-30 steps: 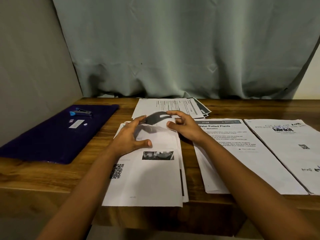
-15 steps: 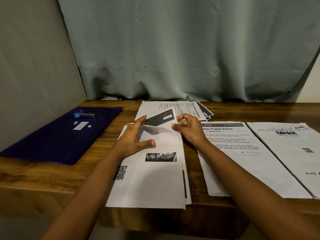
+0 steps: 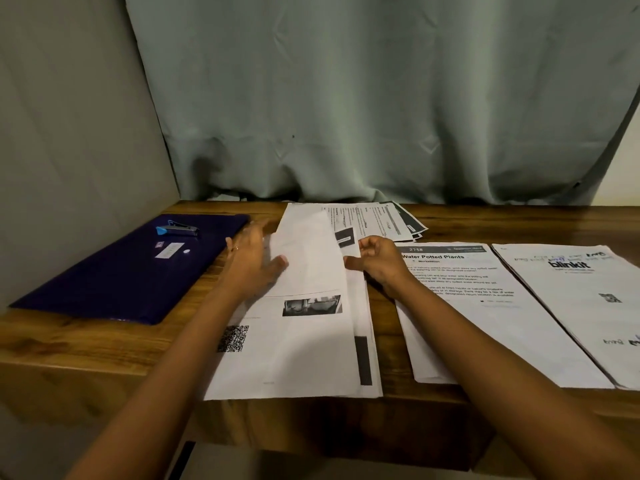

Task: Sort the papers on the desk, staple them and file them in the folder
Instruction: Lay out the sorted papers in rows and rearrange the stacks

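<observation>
A stack of printed papers (image 3: 294, 355) lies at the desk's front middle. Its top sheet (image 3: 308, 251) is lifted at the far end and stands up, blank side toward me. My left hand (image 3: 254, 263) holds this sheet at its left edge, thumb on the front and fingers behind. My right hand (image 3: 379, 263) pinches the right edge of the sheet beneath, which bears a black label (image 3: 345, 237). A dark purple folder (image 3: 114, 278) lies shut at the left, with a blue and grey stapler (image 3: 177, 231) on top.
More sheets lie fanned at the back (image 3: 381, 220). A "Water Potted Plants" page (image 3: 478, 317) and a "blinkit" page (image 3: 585, 306) lie to the right on the wooden desk (image 3: 86, 348). A curtain hangs behind, and a wall stands at the left.
My left hand has raised the top sheet's far end from a low curl until it stands up. My right hand stays at the right edge of the stack.
</observation>
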`<action>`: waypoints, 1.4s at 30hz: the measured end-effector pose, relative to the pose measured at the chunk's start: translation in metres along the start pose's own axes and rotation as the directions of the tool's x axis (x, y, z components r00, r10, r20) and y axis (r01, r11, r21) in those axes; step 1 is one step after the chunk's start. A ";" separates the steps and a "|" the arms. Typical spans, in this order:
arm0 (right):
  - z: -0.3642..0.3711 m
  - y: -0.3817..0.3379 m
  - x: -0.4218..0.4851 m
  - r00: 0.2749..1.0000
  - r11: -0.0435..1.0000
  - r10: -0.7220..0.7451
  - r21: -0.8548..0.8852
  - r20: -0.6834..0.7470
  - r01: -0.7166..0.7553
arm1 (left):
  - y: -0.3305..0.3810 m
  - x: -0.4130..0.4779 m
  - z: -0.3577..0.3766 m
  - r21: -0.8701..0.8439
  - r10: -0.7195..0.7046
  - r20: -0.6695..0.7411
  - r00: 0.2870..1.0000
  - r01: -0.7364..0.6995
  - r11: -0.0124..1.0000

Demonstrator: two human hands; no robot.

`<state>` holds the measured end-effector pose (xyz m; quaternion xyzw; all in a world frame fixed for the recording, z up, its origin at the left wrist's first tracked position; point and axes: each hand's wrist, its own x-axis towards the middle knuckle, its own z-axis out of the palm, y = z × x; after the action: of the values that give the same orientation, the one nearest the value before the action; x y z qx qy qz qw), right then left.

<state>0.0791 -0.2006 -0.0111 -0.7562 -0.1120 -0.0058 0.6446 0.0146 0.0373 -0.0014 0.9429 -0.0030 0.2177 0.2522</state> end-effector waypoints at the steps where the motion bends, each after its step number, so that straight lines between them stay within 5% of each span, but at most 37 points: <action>1: 0.000 -0.001 -0.001 1.000 1.000 0.007 0.012 -0.012 -0.007 | -0.002 -0.006 -0.001 0.053 -0.042 0.079 0.996 0.038 0.998; 5: 0.000 -0.008 -0.004 0.997 0.998 0.008 0.056 -0.080 -0.004 | -0.007 -0.037 -0.006 0.309 -0.227 0.338 0.913 0.120 0.943; 12: -0.002 -0.018 -0.003 0.958 0.995 -0.101 -0.031 -0.269 0.096 | -0.004 -0.064 -0.030 0.397 -0.331 0.334 0.883 0.187 0.899; 17: -0.008 -0.026 0.004 0.989 0.979 -0.036 -0.206 -0.145 0.005 | -0.008 -0.071 -0.034 0.452 -0.343 0.353 0.871 0.162 0.877; 23: -0.037 -0.083 0.007 0.891 0.959 -0.255 -0.220 -0.377 0.181 | -0.009 -0.075 -0.031 0.468 -0.341 0.331 0.880 0.161 0.869; 30: -0.091 -0.135 0.008 0.738 0.907 -0.415 -0.177 -0.532 0.382 | -0.007 -0.081 -0.036 0.252 -0.256 0.253 0.933 0.192 0.948; 34: -0.097 -0.142 0.008 0.717 0.897 -0.412 -0.114 -0.563 0.427 | 0.000 -0.092 -0.048 -0.111 -0.258 0.107 0.960 0.269 0.957; 37: -0.091 -0.135 0.008 0.740 0.896 -0.434 -0.158 -0.514 0.415 | 0.003 -0.100 -0.056 -0.215 -0.267 0.098 0.959 0.282 0.935; 39: -0.088 -0.133 0.007 0.729 0.876 -0.479 -0.211 -0.490 0.434 | 0.003 -0.102 -0.058 -0.161 -0.278 0.153 0.948 0.301 0.940; 42: -0.089 -0.142 0.009 0.614 0.834 -0.534 -0.241 -0.582 0.497 | -0.004 -0.103 -0.055 0.108 -0.248 0.256 0.934 0.227 0.968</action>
<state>0.0748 -0.2651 0.1439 -0.6627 -0.1029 -0.4451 0.5934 -0.1009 0.0562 -0.0024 0.9660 0.0852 0.0563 0.2377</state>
